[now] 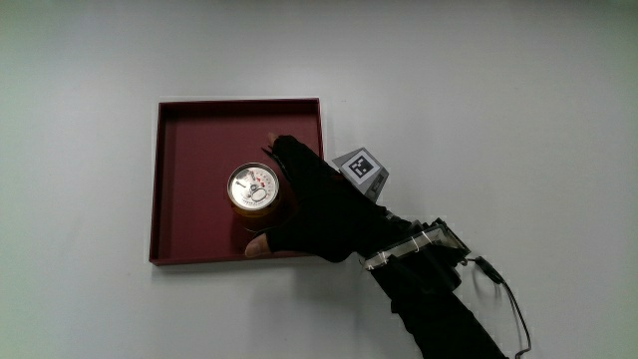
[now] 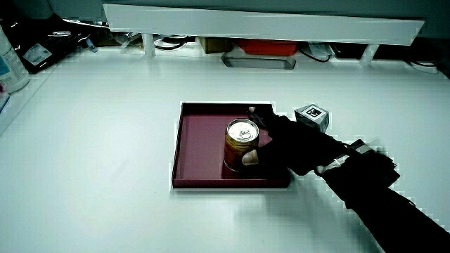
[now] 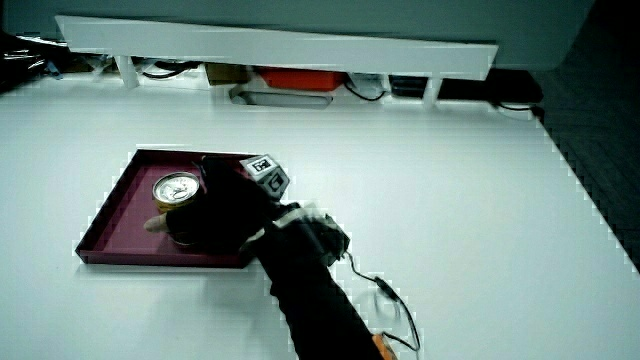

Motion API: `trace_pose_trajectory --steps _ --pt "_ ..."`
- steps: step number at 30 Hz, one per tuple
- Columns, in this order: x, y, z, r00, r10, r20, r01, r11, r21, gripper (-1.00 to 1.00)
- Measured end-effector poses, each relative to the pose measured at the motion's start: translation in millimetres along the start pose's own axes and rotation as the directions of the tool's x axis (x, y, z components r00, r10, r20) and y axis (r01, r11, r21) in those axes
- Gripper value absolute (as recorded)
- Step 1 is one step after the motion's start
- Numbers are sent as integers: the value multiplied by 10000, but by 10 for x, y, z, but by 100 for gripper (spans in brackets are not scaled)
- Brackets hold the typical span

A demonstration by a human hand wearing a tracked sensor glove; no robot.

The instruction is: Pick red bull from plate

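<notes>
Grip wraps one upright can, silver-topped with a brownish side, standing in one dark red square plate on the counter.

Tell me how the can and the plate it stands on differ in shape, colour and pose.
The can is round and stands upright; the plate is square, shallow and lies flat on the table. The can has an amber body and a pale metal top; the plate is dark red with a pale rim. The hand wraps the can only. Both sit still.
</notes>
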Motion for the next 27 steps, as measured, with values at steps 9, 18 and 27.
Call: trace_pose_trajectory --steps 9,18,27 --pt "86 34 -33 9986 171 -491 -165 9998 120 0" --pt "89 12 -23 9950 655 -756 -578 9933 1000 22" --pt "93 -28 -58 9933 994 -591 -849 9739 2104 61"
